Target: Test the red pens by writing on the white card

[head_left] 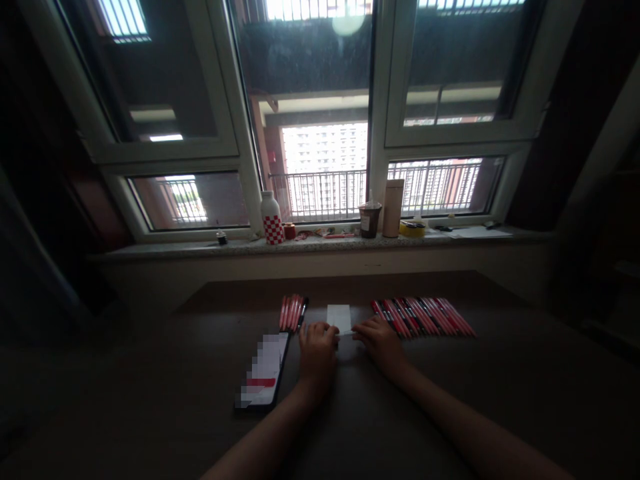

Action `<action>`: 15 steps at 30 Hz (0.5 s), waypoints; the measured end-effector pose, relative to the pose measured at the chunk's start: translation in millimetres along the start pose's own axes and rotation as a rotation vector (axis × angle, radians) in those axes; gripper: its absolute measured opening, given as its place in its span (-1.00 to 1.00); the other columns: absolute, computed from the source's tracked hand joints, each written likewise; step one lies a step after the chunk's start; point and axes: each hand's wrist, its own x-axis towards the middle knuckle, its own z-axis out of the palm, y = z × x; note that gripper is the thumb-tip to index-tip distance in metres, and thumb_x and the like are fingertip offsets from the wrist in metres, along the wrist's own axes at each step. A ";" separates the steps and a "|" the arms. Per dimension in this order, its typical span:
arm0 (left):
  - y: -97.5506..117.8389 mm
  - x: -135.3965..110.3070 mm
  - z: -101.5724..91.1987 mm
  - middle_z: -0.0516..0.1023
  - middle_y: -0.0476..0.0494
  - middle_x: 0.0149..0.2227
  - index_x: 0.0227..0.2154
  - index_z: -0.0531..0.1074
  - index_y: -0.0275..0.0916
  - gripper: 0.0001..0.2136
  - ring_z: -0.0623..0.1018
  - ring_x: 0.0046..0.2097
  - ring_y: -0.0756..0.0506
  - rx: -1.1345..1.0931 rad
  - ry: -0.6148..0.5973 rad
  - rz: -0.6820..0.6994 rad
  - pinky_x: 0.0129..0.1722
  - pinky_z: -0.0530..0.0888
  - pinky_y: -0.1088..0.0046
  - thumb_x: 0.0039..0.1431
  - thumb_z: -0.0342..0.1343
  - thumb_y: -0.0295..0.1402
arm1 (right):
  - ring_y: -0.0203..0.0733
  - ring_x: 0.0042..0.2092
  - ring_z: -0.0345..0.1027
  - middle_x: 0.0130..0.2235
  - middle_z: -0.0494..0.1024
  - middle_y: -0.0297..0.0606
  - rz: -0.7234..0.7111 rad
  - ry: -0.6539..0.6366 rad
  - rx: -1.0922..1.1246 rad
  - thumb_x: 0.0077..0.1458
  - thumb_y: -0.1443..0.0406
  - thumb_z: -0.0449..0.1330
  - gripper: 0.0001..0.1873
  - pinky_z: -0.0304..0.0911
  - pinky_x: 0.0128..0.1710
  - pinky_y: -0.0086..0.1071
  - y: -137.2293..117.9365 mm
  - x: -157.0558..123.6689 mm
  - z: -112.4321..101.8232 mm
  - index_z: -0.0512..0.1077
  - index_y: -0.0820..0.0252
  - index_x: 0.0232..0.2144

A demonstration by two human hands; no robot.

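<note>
A small white sheet of paper (339, 317) lies on the dark table in front of me. My left hand (319, 347) has its fingers closed at the sheet's near left corner. At the near right corner, the fingertips of my right hand (381, 341) pinch the same edge. A thin pale strip runs between the two hands; whether it is a fold of the paper or a separate thing I cannot tell. Left of the paper is a small bunch of pink and black pens (293, 312). A long row of pink, red and black pens (425, 317) lies to the right.
A phone (264, 370) with a lit screen lies left of my left hand. Along the windowsill (200, 250) stand a checkered bottle (271, 219), a lidded drink cup (369, 220), a tall tan container (393, 208) and a yellow tape roll (413, 230). Papers (480, 233) lie at its right.
</note>
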 end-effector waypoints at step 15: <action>1.2 0.2 -1.7 0.52 -0.08 -0.20 -0.22 0.46 -0.15 -0.79 0.39 -0.03 -0.16 0.024 -0.016 -0.009 0.20 0.03 -0.03 0.28 -0.09 -0.35 | -0.14 -0.22 0.31 -0.30 0.57 -0.27 0.004 0.018 0.017 0.11 0.33 0.23 -0.87 0.21 -0.20 -0.32 0.4 -0.2 -0.5 0.55 0.08 -0.26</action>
